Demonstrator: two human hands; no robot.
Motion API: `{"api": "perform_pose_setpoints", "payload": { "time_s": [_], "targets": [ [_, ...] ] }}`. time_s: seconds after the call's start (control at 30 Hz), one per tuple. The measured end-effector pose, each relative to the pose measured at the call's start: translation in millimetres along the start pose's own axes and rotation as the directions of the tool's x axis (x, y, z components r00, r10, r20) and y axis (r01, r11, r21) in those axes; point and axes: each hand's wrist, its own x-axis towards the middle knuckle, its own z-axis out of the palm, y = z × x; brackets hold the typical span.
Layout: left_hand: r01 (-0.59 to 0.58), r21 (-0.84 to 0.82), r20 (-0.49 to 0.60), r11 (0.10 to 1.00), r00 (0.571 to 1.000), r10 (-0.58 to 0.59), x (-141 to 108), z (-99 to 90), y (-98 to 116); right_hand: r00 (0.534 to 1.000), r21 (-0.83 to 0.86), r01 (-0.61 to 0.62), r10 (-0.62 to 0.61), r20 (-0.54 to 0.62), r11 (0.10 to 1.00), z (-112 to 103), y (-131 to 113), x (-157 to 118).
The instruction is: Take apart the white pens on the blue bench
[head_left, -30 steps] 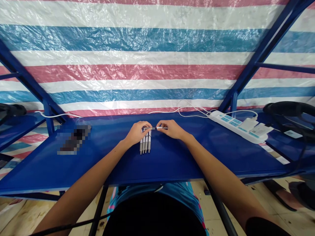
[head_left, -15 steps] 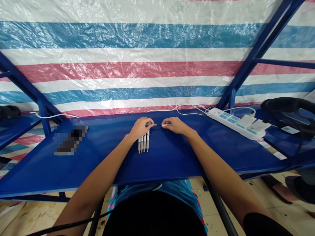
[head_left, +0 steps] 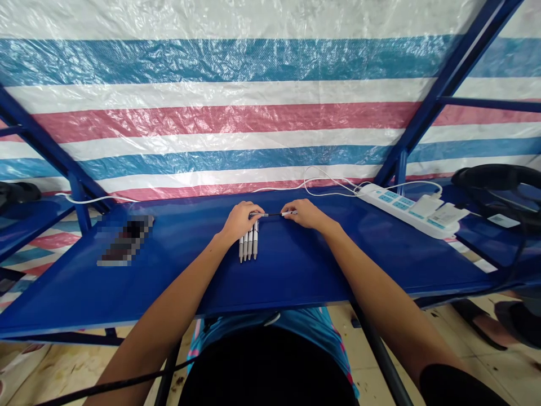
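Observation:
My left hand is closed in a pinch on one end of a pen, a short grey part poking out past the fingertips. The white pen barrel is pinched by my right hand. Between the two parts runs a thin dark refill, level above the table. Below my left hand lies a row of several white pens with grey grips, side by side, tips toward me; my left hand partly hides their upper ends.
The blue table carries a blurred-out phone-like object at left. A white power strip with plugged-in chargers lies at right, its white cable trailing behind. Black headphones sit farther right. Striped sheeting hangs behind.
My right hand has drawn slightly farther right with the barrel, so a little more dark refill shows between the hands. The camera view has shifted slightly.

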Motion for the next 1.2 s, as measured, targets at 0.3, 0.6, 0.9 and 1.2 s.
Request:
{"api": "perform_pose_setpoints", "payload": {
  "time_s": [0.3,0.6,0.9,1.2],
  "targets": [
    [0.000,-0.028,-0.004,1.000,1.000,0.000,-1,-3.5,-6,1.000,-0.009,0.016,-0.016,-0.002,1.000,-2,9,0],
    [0.005,-0.039,-0.018,0.999,1.000,-0.005,-1,-5.5,-5,0.998,0.019,-0.033,0.033,0.044,0.999,-9,2,-3],
    [0.001,-0.025,-0.025,1.000,1.000,-0.001,-1,-6.1,-10,1.000,0.039,-0.016,0.015,0.024,0.999,-11,10,-3],
    [-0.002,-0.009,-0.023,1.000,1.000,0.002,-1,-7.4,-10,0.995,0.007,-0.095,0.095,0.005,0.995,-15,2,-6]
  ]
}}
